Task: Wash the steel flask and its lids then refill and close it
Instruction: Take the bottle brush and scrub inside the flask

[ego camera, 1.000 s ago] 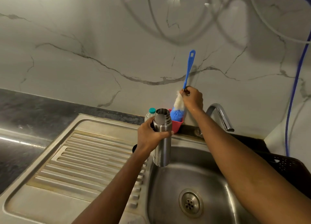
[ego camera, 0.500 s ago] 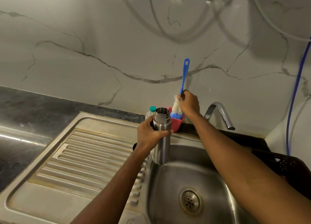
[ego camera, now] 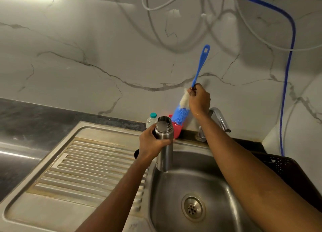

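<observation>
Left hand (ego camera: pixel 153 142): fingers and thumb are wrapped round the upper body of the steel flask (ego camera: pixel 164 155), just under its neck.
Steel flask: held upright, mouth uncovered; the base hangs below the left hand, over the near-left rim of the sink basin (ego camera: pixel 209 176).
Right hand (ego camera: pixel 199 99): clamped on the blue handle of the bottle brush (ego camera: pixel 181 112), just above the bristles; it is raised beyond the left hand and to its right.
Bottle brush: tilted, with the handle end rising past the right hand and the white-and-blue bristles below it. The tip is at the mouth of the red holder (ego camera: pixel 178 130); whether it is inside cannot be told.
Red holder: directly behind the flask.
Plastic bottle (ego camera: pixel 151 120): teal-capped, just beyond the left hand.
Tap (ego camera: pixel 219 120): just right of the right wrist.
</observation>
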